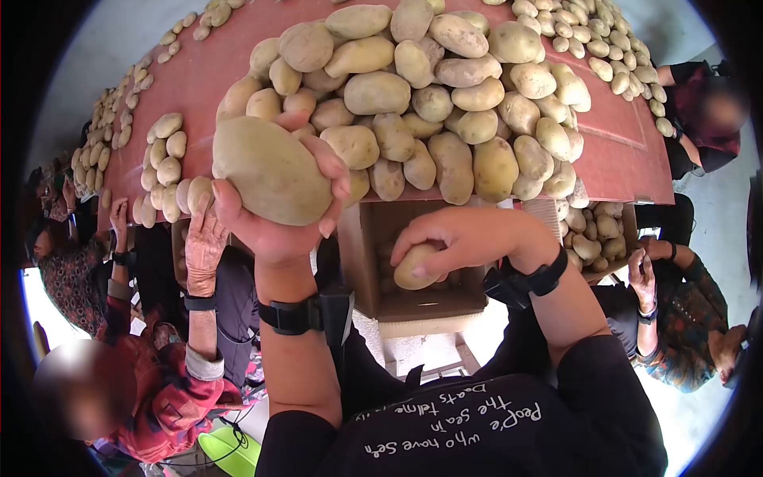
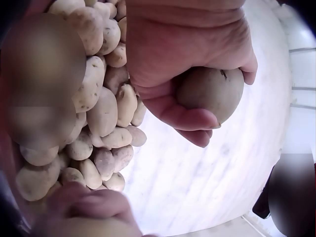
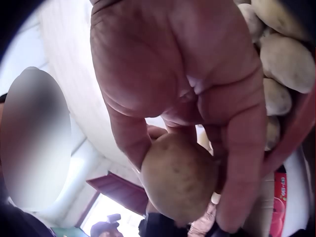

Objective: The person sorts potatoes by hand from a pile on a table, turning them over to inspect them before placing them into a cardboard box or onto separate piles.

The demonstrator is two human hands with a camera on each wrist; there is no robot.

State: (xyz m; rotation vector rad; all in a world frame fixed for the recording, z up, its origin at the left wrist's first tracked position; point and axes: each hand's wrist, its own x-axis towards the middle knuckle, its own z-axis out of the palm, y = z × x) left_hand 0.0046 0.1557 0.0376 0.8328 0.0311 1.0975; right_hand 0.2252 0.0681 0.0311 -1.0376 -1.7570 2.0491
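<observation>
A large, pale potato (image 1: 270, 171) is held up by my left hand (image 1: 278, 234), the fingers curled round its right side and the thumb at its lower left. In the left wrist view, my left hand (image 2: 192, 49) grips the potato (image 2: 215, 94) from above. My right hand (image 1: 485, 238) holds a smaller potato (image 1: 415, 267) over an open cardboard box (image 1: 421, 326). The right wrist view has this potato (image 3: 177, 177) between the thumb and fingers of my right hand (image 3: 182, 64). Shadow hides most of the box's inside.
A big potato heap (image 1: 429, 103) covers the near middle of the red table (image 1: 628, 151). Smaller piles lie left and far right. Another box of potatoes (image 1: 588, 234) stands at the right. People sit on both sides, one reaching a hand (image 1: 205, 246) to potatoes at the left edge.
</observation>
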